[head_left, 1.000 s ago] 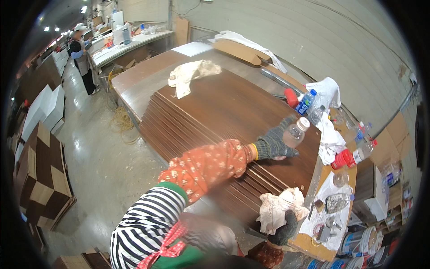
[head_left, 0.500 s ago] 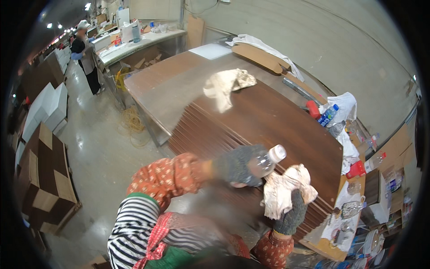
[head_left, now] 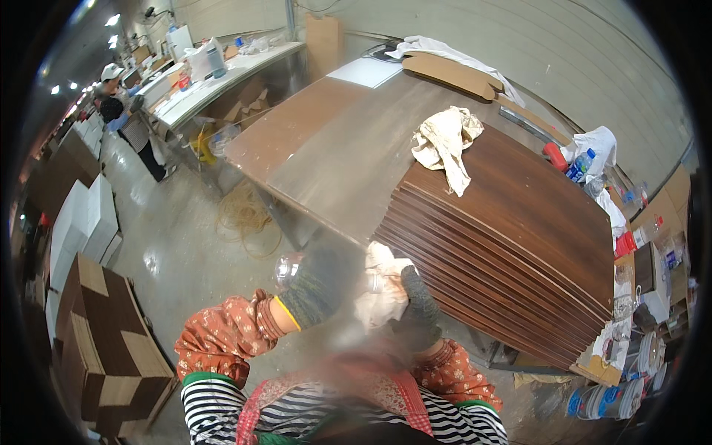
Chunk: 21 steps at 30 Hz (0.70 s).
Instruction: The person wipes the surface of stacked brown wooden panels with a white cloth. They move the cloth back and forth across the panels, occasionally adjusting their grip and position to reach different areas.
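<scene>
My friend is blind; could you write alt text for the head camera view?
Gloved left hand holds a clear bottle against a pale cloth in the gloved right hand, beside a stack of dark wood panels with a rag on top.

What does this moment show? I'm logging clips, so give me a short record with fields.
left hand: dark glove, grips a clear plastic bottle
right hand: dark glove, holds a pale rag at the bottle's mouth
beside the hands: stack of dark wood panels
on the stack: crumpled cloth
background: a person at a bench

Gloved hands (head_left: 371, 293) meet close — both fists clenched.
</scene>
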Each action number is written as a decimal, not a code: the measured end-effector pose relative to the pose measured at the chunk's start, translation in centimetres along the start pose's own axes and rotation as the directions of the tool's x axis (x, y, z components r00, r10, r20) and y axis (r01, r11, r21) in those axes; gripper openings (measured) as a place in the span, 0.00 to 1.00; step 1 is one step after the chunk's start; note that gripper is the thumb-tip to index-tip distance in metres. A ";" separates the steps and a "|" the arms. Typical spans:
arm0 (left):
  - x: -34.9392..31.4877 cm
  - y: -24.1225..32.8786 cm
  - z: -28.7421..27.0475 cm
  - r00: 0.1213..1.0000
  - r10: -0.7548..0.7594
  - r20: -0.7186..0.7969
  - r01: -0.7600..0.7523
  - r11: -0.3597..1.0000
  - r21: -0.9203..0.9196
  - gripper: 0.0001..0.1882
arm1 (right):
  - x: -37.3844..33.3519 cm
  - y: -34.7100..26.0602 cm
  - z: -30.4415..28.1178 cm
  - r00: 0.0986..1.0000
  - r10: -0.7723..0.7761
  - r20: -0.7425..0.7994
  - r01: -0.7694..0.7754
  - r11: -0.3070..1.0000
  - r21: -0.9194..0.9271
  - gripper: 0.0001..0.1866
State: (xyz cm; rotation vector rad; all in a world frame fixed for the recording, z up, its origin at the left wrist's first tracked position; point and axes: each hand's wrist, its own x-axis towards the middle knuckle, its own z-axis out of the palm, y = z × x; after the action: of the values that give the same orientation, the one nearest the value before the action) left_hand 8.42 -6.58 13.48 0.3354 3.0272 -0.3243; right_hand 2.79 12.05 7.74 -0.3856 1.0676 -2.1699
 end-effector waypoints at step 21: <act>17.5 -19.3 5.3 0.930 -0.094 -0.356 -0.218 0.640 -0.737 0.36 | 16.1 -3.8 2.8 0.813 -0.520 -0.263 0.444 0.845 -0.300 0.26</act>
State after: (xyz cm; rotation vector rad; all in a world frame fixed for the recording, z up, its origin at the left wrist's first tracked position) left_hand -12.68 -22.48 10.42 0.4507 3.0959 1.1582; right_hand -9.10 0.99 11.92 -0.4387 1.5533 -2.6431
